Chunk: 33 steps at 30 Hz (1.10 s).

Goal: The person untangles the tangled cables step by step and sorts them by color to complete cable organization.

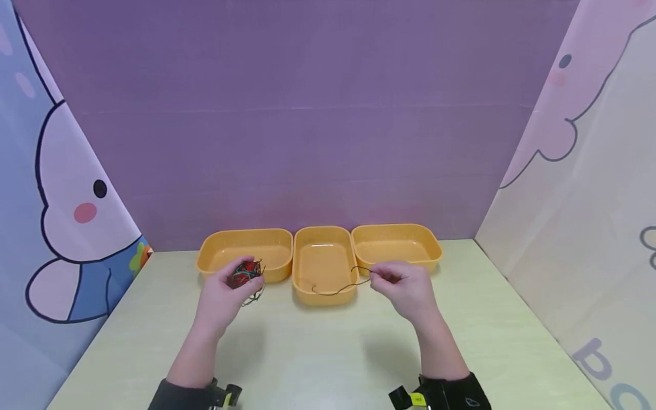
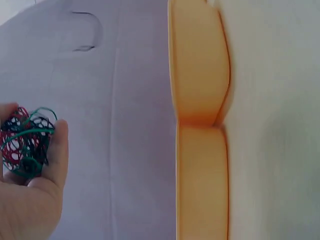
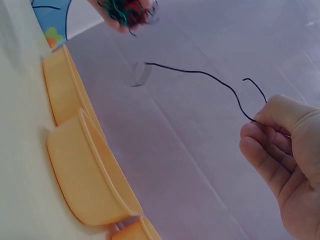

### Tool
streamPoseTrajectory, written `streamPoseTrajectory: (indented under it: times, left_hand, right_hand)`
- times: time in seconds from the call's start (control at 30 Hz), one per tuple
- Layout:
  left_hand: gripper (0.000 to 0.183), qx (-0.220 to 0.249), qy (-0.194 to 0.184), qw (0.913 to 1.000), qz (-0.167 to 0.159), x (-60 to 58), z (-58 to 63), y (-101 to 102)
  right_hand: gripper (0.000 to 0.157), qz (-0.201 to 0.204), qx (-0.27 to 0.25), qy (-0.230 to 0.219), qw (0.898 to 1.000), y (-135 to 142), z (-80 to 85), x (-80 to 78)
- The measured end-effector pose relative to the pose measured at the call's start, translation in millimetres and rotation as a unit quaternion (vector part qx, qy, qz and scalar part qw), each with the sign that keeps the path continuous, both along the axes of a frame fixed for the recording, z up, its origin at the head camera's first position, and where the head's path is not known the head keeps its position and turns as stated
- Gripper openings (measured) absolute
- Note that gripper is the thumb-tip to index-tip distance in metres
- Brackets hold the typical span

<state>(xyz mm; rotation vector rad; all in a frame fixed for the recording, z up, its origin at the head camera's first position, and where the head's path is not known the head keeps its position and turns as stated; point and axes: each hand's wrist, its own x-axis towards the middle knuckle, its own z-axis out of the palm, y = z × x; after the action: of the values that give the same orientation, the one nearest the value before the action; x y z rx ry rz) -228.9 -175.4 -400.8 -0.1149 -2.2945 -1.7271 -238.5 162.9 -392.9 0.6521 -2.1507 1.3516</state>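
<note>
My left hand (image 1: 219,296) grips a tangled bundle of thin wires (image 2: 27,142), red, green and black, between thumb and fingers. It is raised in front of the left yellow bin (image 1: 279,250). Between thumb and forefinger, my right hand (image 1: 407,287) pinches a single dark wire (image 3: 200,73). One long wavy end of that wire reaches left across the middle bin (image 1: 324,256) in the head view, and a short bent end sticks up near the fingertips. The single wire and the bundle are apart. Behind the right hand lies the right bin (image 1: 397,242).
The three yellow bins stand side by side at the back of a pale table (image 1: 318,353). A purple panel (image 1: 318,125) rises behind them. Printed cartoon panels flank the table on the left (image 1: 66,188) and right (image 1: 579,188).
</note>
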Motion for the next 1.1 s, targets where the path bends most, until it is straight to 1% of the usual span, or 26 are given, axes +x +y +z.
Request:
streamPoseTrajectory:
  times: [0.03,0.1,0.2,0.27,0.4,0.53,0.73,0.8,0.93,1.03,1.1]
  left_hand:
    - [0.047,0.003,0.006,1.0,0.0,0.2,0.1,-3.7]
    - [0.048,0.01,0.016,0.9998,-0.011,0.8,0.5,-8.1]
    - [0.053,0.006,0.016,0.9995,-0.028,1.5,1.5,-8.3]
    - [0.055,0.005,0.009,0.9993,-0.037,2.2,2.2,-6.2]
    - [0.056,-0.002,-0.002,0.9991,-0.043,3.4,2.7,-2.1]
    - [0.056,0.0,-0.001,0.9986,-0.053,3.7,1.9,0.6]
    - [0.057,0.007,0.009,0.9975,-0.07,2.1,-2.8,4.1]
    - [0.056,0.007,0.013,0.9971,-0.074,1.6,-4.3,5.6]
    - [0.055,-0.003,0.015,0.9968,-0.079,2.0,-5.5,8.7]
    - [0.055,-0.01,0.015,0.9966,-0.08,2.7,-5.7,10.9]
    - [0.054,-0.013,0.012,0.9967,-0.08,6.8,0.0,14.5]
  right_hand:
    - [0.017,-0.003,-0.005,-0.012,1.0,2.9,1.2,0.5]
    - [0.012,0.001,-0.009,-0.033,0.999,4.8,8.0,5.1]
    - [0.005,0.007,-0.016,-0.054,0.998,3.0,19.1,12.5]
    - [0.004,0.007,-0.018,-0.055,0.998,0.5,26.4,17.7]
    - [0.005,-0.004,-0.023,-0.06,0.998,-1.5,30.2,19.2]
    - [0.005,-0.013,-0.029,-0.062,0.998,-0.7,24.3,13.9]
    - [0.006,-0.025,-0.044,-0.067,0.996,8.4,-1.3,-8.9]
    - [0.006,-0.029,-0.049,-0.067,0.996,11.0,-6.4,-13.7]
    - [0.004,-0.047,-0.048,-0.065,0.996,15.6,-12.7,-20.8]
    - [0.004,-0.066,-0.042,-0.063,0.995,20.4,-14.4,-26.0]
    - [0.004,-0.076,-0.042,-0.064,0.994,24.6,-14.6,-31.0]
